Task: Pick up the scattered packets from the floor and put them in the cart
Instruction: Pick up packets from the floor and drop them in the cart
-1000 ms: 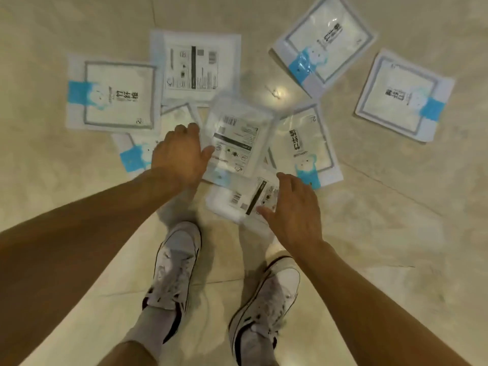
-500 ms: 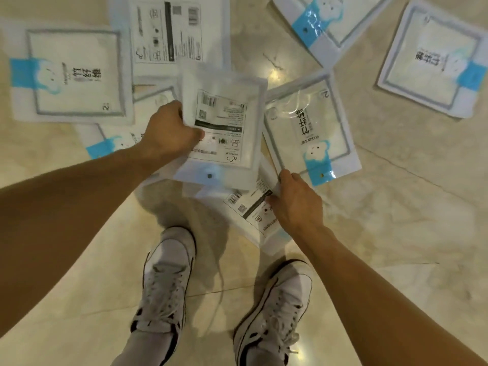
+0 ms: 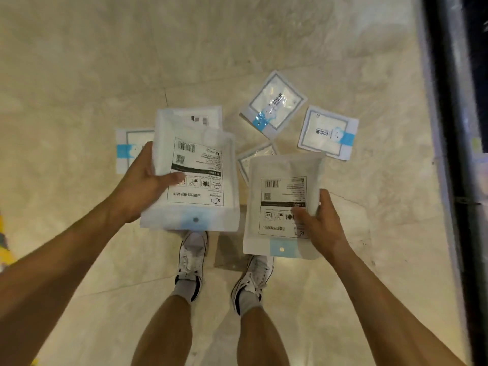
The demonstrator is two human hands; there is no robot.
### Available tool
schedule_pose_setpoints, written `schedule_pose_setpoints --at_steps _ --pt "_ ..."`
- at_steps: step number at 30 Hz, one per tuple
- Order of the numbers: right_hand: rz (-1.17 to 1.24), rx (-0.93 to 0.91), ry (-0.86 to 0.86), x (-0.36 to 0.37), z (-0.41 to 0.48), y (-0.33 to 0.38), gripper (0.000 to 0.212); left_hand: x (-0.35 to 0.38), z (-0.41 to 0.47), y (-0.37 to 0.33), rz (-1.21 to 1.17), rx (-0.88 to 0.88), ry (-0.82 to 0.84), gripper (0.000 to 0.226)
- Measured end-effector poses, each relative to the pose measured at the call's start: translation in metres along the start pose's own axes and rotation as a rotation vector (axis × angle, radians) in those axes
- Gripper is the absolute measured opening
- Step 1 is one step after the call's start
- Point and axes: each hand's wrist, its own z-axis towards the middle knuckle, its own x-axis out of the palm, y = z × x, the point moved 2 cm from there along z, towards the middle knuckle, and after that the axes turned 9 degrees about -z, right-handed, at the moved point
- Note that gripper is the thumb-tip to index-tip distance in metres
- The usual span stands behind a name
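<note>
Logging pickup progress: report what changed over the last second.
The left hand has lifted its white plastic packet with a printed label higher off the beige tile floor. The right hand, reaching down before, has gripped a second white labelled plastic packet and raised it. The blue-banded packets stay scattered on the floor.

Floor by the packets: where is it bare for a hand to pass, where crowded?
Bare floor lies left of the leftmost packet and beyond the whole cluster; a strip runs between the rightmost packet and the dark frame. Crowded centre: packets bunch below the held packets.
</note>
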Motion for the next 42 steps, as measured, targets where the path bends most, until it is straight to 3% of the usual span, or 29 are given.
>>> schedule_pose_setpoints --at_steps 9,18,22,25,32,36,39,42 --pt "0.271 -0.071 0.025 -0.203 -0.196 0.151 0.045 0.005 -0.207 -0.244 -0.053 0.172 0.125 0.057" --pt "0.499 -0.163 -0.269 -0.360 -0.384 0.218 0.038 0.041 -0.336 -0.445 0.044 0.341 0.330 0.047" --pt "0.587 -0.152 -0.420 -0.388 -0.451 0.226 0.041 0.065 -0.353 -0.506 0.123 0.321 0.521 0.068" --pt "0.668 -0.129 -0.544 -0.389 -0.501 0.225 0.039 0.098 -0.377 -0.546 0.221 0.424 0.648 0.048" --pt "0.907 -0.018 -0.823 -0.353 -0.640 0.169 0.049 0.197 -0.457 -0.569 0.450 0.610 0.981 0.035" --pt "0.950 0.089 -1.041 -0.318 -0.738 0.128 0.050 0.266 -0.523 -0.545 0.585 0.628 1.221 0.050" --pt "0.966 0.182 -1.202 -0.282 -0.823 0.097 0.043 0.310 -0.587 -0.505 0.623 0.641 1.368 0.046" --pt "1.003 0.258 -1.342 -0.242 -0.910 0.058 0.037 0.342 -0.663 -0.450 0.659 0.622 1.554 0.068"
